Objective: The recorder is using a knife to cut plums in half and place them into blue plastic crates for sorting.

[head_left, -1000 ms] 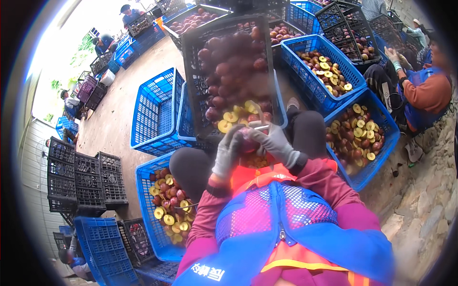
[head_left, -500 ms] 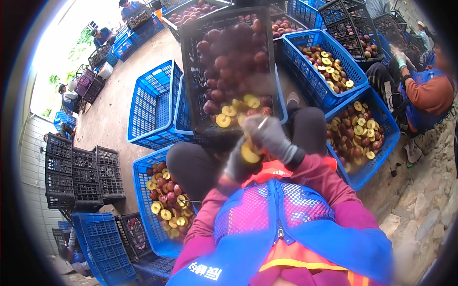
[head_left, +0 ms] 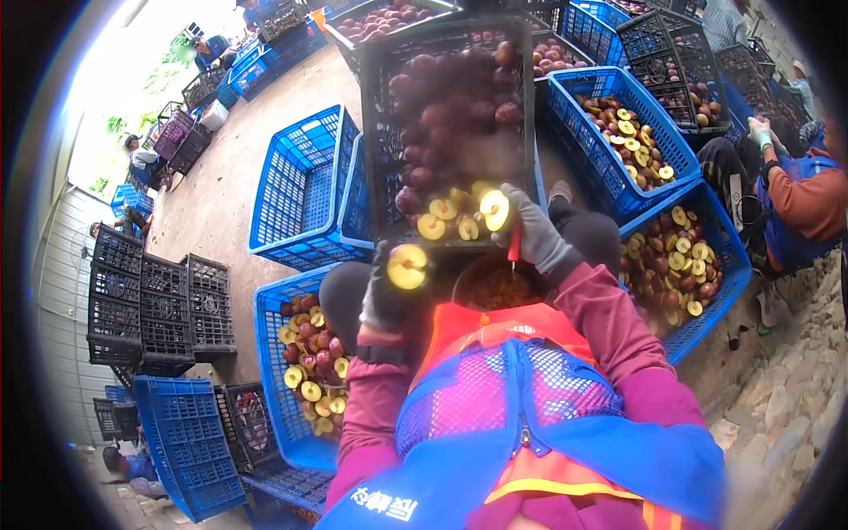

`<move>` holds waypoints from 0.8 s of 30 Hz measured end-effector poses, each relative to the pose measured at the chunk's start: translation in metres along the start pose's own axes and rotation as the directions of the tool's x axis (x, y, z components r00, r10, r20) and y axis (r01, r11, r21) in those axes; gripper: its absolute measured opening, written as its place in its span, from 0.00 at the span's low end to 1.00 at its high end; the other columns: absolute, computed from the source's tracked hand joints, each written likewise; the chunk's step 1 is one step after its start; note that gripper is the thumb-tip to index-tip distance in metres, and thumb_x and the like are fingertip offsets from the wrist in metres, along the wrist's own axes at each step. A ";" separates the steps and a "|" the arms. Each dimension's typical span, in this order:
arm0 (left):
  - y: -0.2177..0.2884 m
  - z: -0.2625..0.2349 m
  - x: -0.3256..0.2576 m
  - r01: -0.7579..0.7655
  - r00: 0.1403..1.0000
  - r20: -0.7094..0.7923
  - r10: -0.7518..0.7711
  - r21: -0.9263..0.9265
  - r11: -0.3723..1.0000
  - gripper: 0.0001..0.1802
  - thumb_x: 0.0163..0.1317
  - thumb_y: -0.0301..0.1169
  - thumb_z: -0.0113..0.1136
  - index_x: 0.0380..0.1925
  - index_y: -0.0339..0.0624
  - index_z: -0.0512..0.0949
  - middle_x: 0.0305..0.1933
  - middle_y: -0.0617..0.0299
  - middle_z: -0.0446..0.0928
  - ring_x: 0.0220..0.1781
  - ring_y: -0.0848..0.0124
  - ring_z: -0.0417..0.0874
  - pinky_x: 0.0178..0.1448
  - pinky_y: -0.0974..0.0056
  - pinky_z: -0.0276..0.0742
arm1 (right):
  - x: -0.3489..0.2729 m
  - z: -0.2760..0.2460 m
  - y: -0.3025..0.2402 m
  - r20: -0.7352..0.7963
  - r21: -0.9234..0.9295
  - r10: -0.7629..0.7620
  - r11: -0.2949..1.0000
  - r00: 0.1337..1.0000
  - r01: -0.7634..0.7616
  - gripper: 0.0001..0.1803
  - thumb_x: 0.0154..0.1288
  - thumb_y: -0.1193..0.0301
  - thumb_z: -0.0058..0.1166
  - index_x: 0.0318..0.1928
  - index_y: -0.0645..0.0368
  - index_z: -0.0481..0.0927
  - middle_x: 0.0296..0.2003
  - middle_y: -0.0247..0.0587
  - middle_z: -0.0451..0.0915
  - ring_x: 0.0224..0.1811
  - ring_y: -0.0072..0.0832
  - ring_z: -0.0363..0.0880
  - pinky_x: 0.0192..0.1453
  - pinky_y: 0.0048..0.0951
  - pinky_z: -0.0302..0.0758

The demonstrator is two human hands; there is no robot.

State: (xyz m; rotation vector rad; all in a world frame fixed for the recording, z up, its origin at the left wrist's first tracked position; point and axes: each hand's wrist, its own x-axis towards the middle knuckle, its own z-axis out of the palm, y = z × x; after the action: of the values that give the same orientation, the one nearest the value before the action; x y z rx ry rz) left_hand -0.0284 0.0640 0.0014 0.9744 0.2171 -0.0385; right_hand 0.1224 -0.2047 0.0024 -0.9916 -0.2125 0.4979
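Note:
My gloved left hand (head_left: pixel 378 300) is closed on a plum half (head_left: pixel 407 267), its yellow cut face showing. My gloved right hand (head_left: pixel 541 234) grips a red-handled tool (head_left: pixel 514 244) with a thin, partly visible blade pointing down. That same hand also holds another plum half (head_left: pixel 495 209) at its fingertips. Both hands are at the near edge of a black crate (head_left: pixel 371 132) of whole dark-red plums (head_left: pixel 437 115), with several cut halves (head_left: pixel 432 226) at its near end. Below the hands, between my knees, is a round container (head_left: pixel 461 284) with reddish-brown bits.
Blue crates of halved plums stand at my left (head_left: pixel 265 353) and right (head_left: pixel 733 252), with another blue crate (head_left: pixel 565 97) farther right. A blue crate (head_left: pixel 274 212) stands beyond my left knee. A co-worker (head_left: pixel 804 203) sits at far right. Black crates (head_left: pixel 163 309) are stacked at left.
My hands were together over a plum with a yellow cut face; now they are apart, each with a half. The right hand has moved right and the left hand left.

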 end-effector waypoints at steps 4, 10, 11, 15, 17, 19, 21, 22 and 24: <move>0.045 0.052 0.000 0.265 0.963 0.132 -0.235 -0.620 0.739 0.34 0.79 0.58 0.55 0.62 0.35 0.78 0.60 0.46 0.84 0.59 0.51 0.87 0.69 0.45 0.84 | 0.008 0.019 -0.001 0.000 -0.398 -0.082 0.914 0.997 0.075 0.21 0.83 0.53 0.58 0.58 0.57 0.83 0.41 0.36 0.87 0.33 0.21 0.86 0.28 0.24 0.82; -0.017 0.089 0.058 0.505 0.855 0.466 -0.228 -0.644 0.576 0.40 0.79 0.64 0.49 0.77 0.46 0.68 0.75 0.48 0.73 0.75 0.52 0.75 0.81 0.42 0.68 | -0.002 0.063 -0.017 -0.121 -0.612 0.001 0.787 0.993 -0.075 0.19 0.75 0.56 0.68 0.50 0.62 0.89 0.33 0.38 0.89 0.28 0.24 0.84 0.34 0.28 0.78; -0.021 0.099 0.067 0.456 0.889 0.310 -0.338 -0.521 0.722 0.40 0.78 0.63 0.51 0.76 0.46 0.69 0.74 0.49 0.75 0.74 0.53 0.76 0.79 0.44 0.70 | 0.004 0.052 -0.017 -0.160 -0.637 0.018 0.762 0.987 -0.117 0.20 0.73 0.56 0.68 0.48 0.62 0.89 0.34 0.39 0.89 0.31 0.26 0.85 0.38 0.31 0.80; -0.026 0.083 0.124 0.030 0.998 0.051 -0.047 0.295 0.955 0.36 0.78 0.59 0.58 0.71 0.42 0.75 0.69 0.49 0.79 0.68 0.58 0.79 0.71 0.52 0.76 | 0.029 0.027 -0.036 -0.305 -0.441 0.061 0.875 0.950 -0.197 0.24 0.69 0.56 0.72 0.51 0.65 0.88 0.37 0.41 0.91 0.34 0.27 0.88 0.39 0.32 0.82; -0.011 0.063 0.174 -0.092 0.994 0.037 0.107 0.810 0.579 0.34 0.76 0.53 0.59 0.72 0.44 0.74 0.72 0.49 0.77 0.70 0.55 0.79 0.72 0.50 0.77 | 0.055 -0.009 -0.037 -0.412 -0.439 0.010 0.874 0.911 -0.208 0.26 0.68 0.57 0.76 0.53 0.67 0.86 0.36 0.39 0.89 0.28 0.23 0.84 0.30 0.28 0.79; 0.007 0.036 0.214 -0.012 0.984 0.009 0.177 1.000 0.017 0.33 0.74 0.46 0.60 0.74 0.46 0.72 0.75 0.48 0.74 0.72 0.52 0.79 0.73 0.48 0.77 | 0.071 -0.031 -0.039 -0.454 -0.506 -0.017 0.828 0.891 -0.241 0.26 0.67 0.59 0.78 0.53 0.67 0.85 0.35 0.37 0.88 0.24 0.21 0.82 0.24 0.25 0.77; 0.009 0.002 0.242 0.104 0.991 -0.073 0.110 0.948 -0.302 0.33 0.72 0.40 0.61 0.76 0.48 0.71 0.78 0.48 0.72 0.74 0.49 0.79 0.74 0.47 0.78 | 0.065 -0.033 -0.047 -0.433 -0.579 0.029 0.757 0.901 -0.303 0.25 0.66 0.60 0.79 0.51 0.66 0.84 0.34 0.36 0.86 0.25 0.21 0.82 0.24 0.26 0.77; 0.000 -0.011 0.258 0.118 0.993 -0.101 0.062 0.915 -0.385 0.34 0.71 0.37 0.61 0.77 0.48 0.71 0.79 0.48 0.71 0.75 0.47 0.79 0.74 0.46 0.78 | 0.058 -0.034 -0.052 -0.395 -0.580 0.150 0.725 0.907 -0.372 0.22 0.67 0.63 0.77 0.50 0.64 0.84 0.34 0.35 0.85 0.26 0.21 0.82 0.25 0.26 0.77; -0.024 -0.046 0.289 0.119 0.990 -0.144 -0.003 0.831 -0.544 0.33 0.72 0.35 0.59 0.77 0.46 0.70 0.83 0.47 0.66 0.75 0.44 0.78 0.74 0.43 0.78 | 0.039 -0.036 -0.050 -0.293 -0.576 0.330 0.688 0.897 -0.441 0.17 0.67 0.67 0.75 0.50 0.62 0.83 0.33 0.34 0.83 0.27 0.21 0.81 0.28 0.26 0.78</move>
State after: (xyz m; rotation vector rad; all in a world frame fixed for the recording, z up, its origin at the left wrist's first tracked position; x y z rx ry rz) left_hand 0.2438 0.1074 -0.1011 3.0882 0.2896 -0.4421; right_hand 0.1860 -0.2345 0.0233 -1.7632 -0.0040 0.7524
